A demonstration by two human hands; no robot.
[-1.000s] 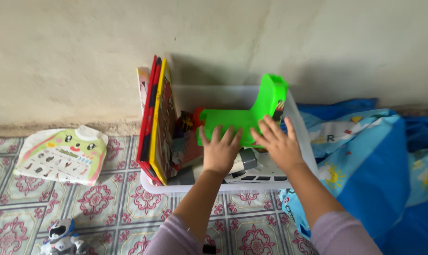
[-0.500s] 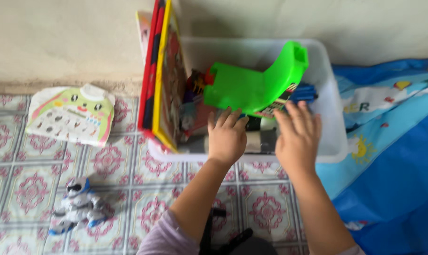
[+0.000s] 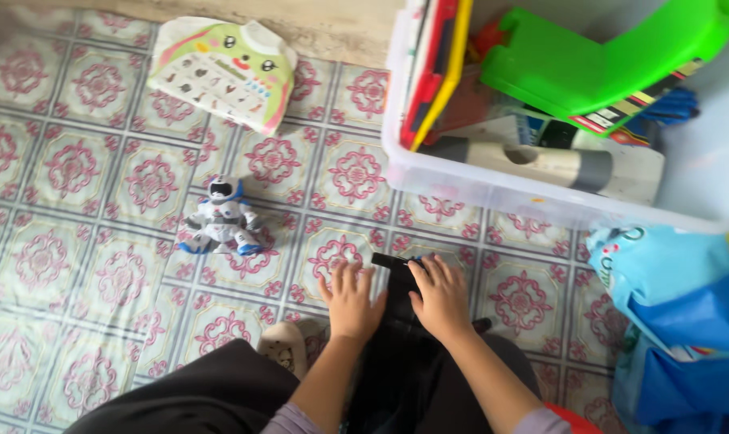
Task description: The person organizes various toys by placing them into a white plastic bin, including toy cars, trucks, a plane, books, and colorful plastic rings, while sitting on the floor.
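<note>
Head view: both hands out of the bin since half a second ago, off the green toy, which stays inside on top. Left hand now flat on the floor, fingers spread, holding nothing. Right hand resting, fingers loosely curled, on a black object just below the bin; grip unclear. Robot toy to the left, untouched.

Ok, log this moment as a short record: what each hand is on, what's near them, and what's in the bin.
left hand: flat on the patterned floor, beside the black object
right hand: resting on a black object
toy robot: standing on the floor, left of the hands
bin: clear plastic, holds a green plastic piece and upright books
</note>
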